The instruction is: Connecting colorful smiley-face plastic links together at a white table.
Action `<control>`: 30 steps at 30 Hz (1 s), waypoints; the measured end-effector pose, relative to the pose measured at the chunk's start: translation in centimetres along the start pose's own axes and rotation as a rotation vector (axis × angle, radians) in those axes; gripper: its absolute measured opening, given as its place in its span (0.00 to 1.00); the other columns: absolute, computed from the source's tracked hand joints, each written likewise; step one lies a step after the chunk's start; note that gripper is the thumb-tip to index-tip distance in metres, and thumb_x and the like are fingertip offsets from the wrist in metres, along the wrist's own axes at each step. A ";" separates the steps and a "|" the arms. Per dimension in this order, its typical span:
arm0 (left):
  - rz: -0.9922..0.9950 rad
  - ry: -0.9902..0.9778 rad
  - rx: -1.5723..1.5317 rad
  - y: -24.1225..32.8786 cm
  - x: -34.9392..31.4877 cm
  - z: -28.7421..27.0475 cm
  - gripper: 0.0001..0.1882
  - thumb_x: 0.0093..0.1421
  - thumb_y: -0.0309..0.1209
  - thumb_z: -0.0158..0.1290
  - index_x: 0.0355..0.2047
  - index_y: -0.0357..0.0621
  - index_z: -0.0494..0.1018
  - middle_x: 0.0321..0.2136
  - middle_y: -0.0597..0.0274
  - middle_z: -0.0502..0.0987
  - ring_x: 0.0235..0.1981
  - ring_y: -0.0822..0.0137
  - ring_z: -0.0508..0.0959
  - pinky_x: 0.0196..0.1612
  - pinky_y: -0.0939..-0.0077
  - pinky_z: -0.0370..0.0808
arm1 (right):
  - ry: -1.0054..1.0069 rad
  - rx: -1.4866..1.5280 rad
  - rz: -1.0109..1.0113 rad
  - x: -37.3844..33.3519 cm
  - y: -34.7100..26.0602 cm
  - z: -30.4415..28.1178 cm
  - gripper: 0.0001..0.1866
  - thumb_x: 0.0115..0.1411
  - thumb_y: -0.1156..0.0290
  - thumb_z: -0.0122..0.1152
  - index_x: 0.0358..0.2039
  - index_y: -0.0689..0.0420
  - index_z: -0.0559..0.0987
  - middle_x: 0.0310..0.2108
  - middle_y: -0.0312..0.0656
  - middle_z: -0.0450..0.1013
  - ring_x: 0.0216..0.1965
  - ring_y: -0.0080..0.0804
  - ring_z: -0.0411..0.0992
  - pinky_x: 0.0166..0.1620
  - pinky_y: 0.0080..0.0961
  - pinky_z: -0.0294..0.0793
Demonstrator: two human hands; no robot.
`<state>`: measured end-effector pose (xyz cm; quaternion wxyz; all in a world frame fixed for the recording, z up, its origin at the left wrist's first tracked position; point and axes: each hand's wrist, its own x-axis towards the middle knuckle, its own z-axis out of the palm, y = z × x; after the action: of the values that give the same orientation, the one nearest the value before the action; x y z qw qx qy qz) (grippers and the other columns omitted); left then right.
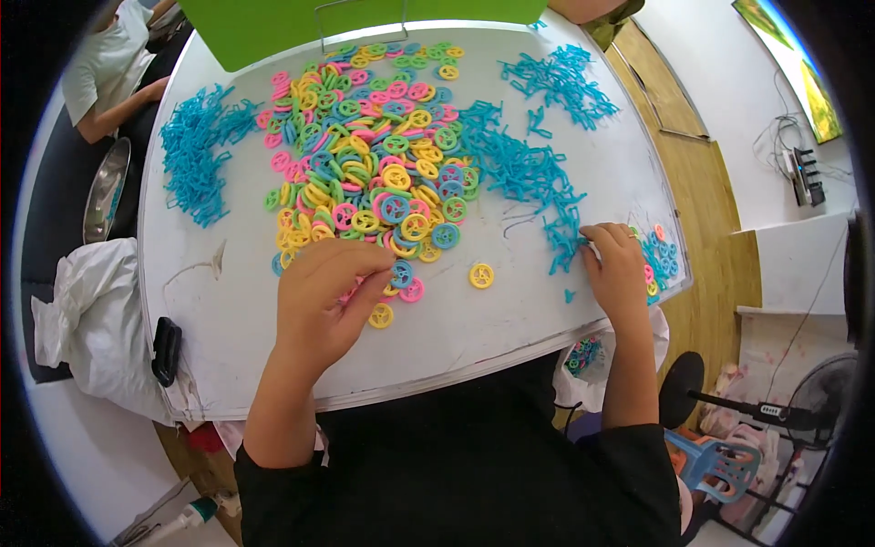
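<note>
A big heap of small plastic wheels (365, 164) in pink, yellow, green and blue covers the middle of the white table (437, 337). Over its near edge is my left hand (319, 296), thumb and fingers pinched together beside a blue wheel (401, 273); what they hold, if anything, is hidden. My right hand (618, 264) is at the near end of a trail of small blue forked plastic pieces (519, 164), its thumb and forefinger closed on one of these at the trail's edge. Between my hands lies a single yellow wheel (481, 275).
More blue pieces are piled at the left (196, 155) and far right (565, 82). Finished-looking wheels (663, 255) lie by the right edge, above an open white bag (588, 360). A green board (365, 23) stands at the back. A person (109, 68) sits at far left.
</note>
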<state>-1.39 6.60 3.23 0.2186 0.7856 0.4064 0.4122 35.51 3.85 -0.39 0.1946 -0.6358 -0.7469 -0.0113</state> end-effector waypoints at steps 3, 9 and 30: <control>0.017 -0.004 0.006 -0.1 -0.2 -0.1 0.08 0.52 0.18 0.61 0.32 0.40 0.79 0.31 0.58 0.82 0.33 0.61 0.81 0.39 0.70 0.75 | 0.024 0.040 -0.019 0.4 0.4 0.7 0.09 0.52 0.80 0.61 0.36 0.60 0.80 0.35 0.46 0.76 0.41 0.48 0.72 0.46 0.39 0.71; 0.000 0.030 -0.020 -0.6 -0.1 -0.2 0.10 0.51 0.20 0.63 0.36 0.42 0.79 0.33 0.59 0.82 0.35 0.60 0.80 0.38 0.70 0.74 | 0.268 0.085 0.170 1.2 -1.4 -1.2 0.08 0.58 0.80 0.60 0.38 0.61 0.80 0.36 0.42 0.77 0.38 0.35 0.75 0.43 0.30 0.73; -0.344 0.168 -0.420 0.1 -1.3 -0.6 0.08 0.59 0.22 0.60 0.40 0.36 0.78 0.33 0.61 0.81 0.34 0.73 0.80 0.36 0.80 0.76 | -0.146 0.622 -0.183 6.9 -14.6 -1.6 0.14 0.57 0.80 0.63 0.45 0.60 0.79 0.36 0.42 0.76 0.33 0.29 0.75 0.33 0.24 0.72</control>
<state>-2.31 5.51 3.05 0.4087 0.6056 0.4563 0.5079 21.21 7.11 6.57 0.3236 -0.4754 -0.7804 0.2457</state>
